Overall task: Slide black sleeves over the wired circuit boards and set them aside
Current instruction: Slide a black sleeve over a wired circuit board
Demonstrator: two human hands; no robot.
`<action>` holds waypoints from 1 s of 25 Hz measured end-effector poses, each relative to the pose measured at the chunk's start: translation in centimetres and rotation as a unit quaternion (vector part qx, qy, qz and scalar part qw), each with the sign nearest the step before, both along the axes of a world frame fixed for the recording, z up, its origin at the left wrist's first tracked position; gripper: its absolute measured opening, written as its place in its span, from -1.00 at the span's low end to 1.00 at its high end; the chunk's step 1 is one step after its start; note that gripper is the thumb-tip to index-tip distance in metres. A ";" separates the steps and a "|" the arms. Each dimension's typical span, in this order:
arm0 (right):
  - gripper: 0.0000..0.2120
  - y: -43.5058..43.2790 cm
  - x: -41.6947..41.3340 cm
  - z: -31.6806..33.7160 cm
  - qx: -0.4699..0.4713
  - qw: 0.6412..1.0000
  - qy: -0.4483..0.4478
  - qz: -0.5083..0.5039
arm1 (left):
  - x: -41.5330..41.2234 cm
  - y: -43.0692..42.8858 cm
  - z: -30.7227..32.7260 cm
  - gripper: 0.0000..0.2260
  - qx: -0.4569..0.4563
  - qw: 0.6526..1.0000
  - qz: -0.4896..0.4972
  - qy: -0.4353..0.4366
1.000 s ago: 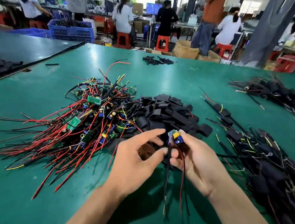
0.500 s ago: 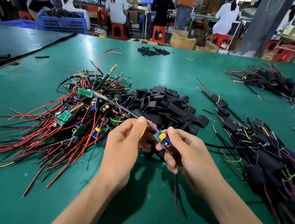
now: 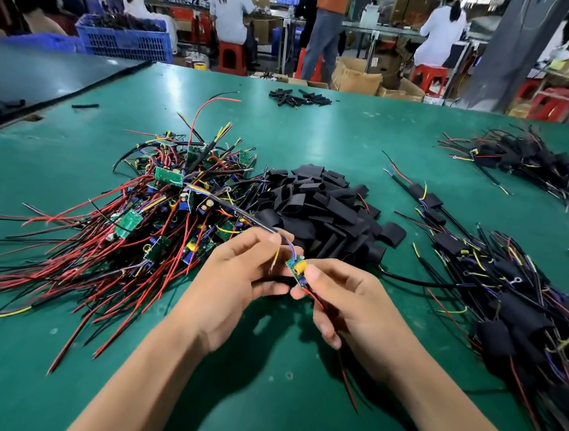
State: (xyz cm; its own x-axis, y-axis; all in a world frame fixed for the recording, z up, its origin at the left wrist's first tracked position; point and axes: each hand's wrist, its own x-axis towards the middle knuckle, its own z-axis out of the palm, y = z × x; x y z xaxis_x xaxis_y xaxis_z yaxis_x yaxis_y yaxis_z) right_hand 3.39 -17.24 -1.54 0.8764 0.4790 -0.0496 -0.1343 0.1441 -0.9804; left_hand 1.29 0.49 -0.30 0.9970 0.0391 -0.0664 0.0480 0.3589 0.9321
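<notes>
On the green desk (image 3: pixel 318 125), a big heap of bare red-and-black-wired circuit boards (image 3: pixel 159 211) awaits. Many black-sleeved boards (image 3: pixel 516 304) lie to the right, with loose flat black sleeves (image 3: pixel 325 205) between. The left hand (image 3: pixel 236 280) pinches coloured leads (image 3: pixel 285 246); the right hand (image 3: pixel 348 300) pinches one small unsleeved green board (image 3: pixel 295 268).

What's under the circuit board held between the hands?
Below the circuit board, a red wire trails down past the right hand. A dark strip, possibly a black sleeve, shows beside the left hand. Both hands' fingers cover most of it and the board's underside.
</notes>
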 end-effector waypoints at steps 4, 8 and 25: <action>-0.86 -0.9 0.4 -0.1 -0.110 0.989 -0.100 0.004 | -0.2 0.1 -0.2 -0.87 0.037 0.998 -0.054 0.007; -0.86 -1.2 0.6 -0.3 -0.162 0.978 -0.127 0.021 | -0.3 -0.4 -0.5 -0.90 0.137 0.990 -0.035 -0.005; -0.81 -2.8 3.4 -2.0 -0.296 0.871 -0.268 -0.287 | 0.2 0.1 -0.3 -0.90 -0.029 0.993 0.112 0.025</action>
State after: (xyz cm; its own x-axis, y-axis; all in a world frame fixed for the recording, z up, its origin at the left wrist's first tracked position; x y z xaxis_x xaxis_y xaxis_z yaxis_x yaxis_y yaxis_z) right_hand 6.76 -20.06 -3.53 0.9362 -0.0160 0.3510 0.2933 -0.5147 -0.8057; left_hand 1.50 0.56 -0.62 0.9591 0.2546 -0.1238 0.0062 0.4182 0.9083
